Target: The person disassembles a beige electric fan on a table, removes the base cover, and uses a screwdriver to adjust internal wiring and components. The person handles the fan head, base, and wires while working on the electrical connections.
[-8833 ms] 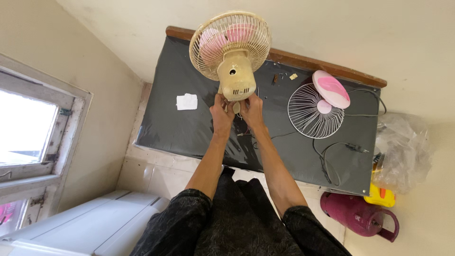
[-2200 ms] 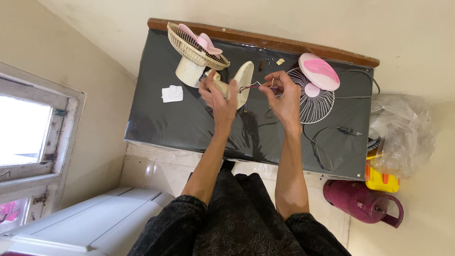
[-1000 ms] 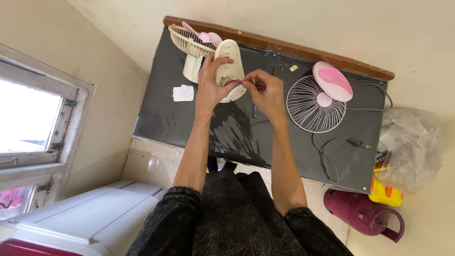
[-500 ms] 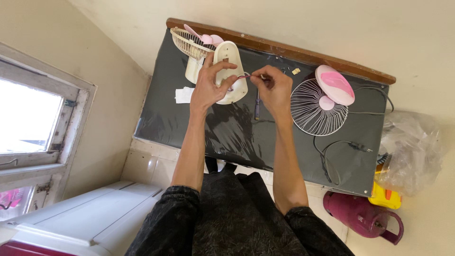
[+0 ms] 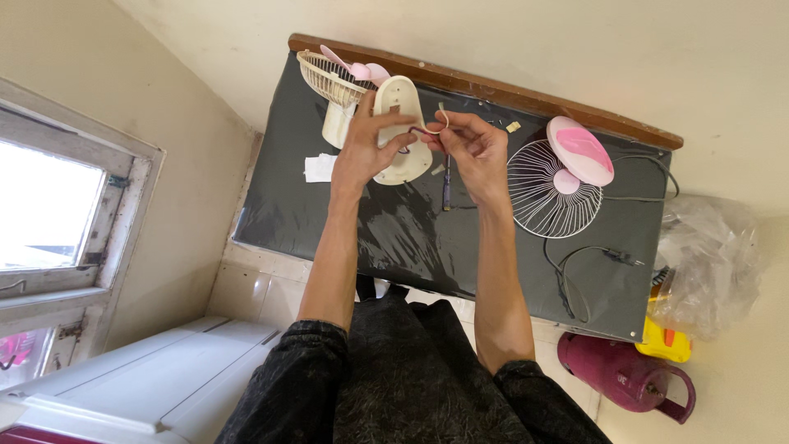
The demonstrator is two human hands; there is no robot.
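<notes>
A small cream table fan (image 5: pixel 349 99) lies on its side on the black tabletop (image 5: pixel 329 222), its pink blades inside the rear grille. My left hand (image 5: pixel 366 148) holds the fan's oval cream base (image 5: pixel 403 123), tipped up toward me. My right hand (image 5: pixel 472 148) pinches a thin wire (image 5: pixel 434 125) that loops out of the base's underside. A screwdriver (image 5: pixel 446 182) lies on the table just under my right hand.
A detached white front grille (image 5: pixel 538 197) and a pink oval cover (image 5: pixel 582 150) lie at the right. A black power cord (image 5: pixel 575 263) trails across the table. A white paper scrap (image 5: pixel 319 167) lies left. A clear plastic bag (image 5: pixel 711 263), yellow item and maroon jug (image 5: pixel 629 374) are at the table's right end.
The fan went from held upright in both hands to lying on its side. My left hand now holds its base, and my right hand has taken up the wire.
</notes>
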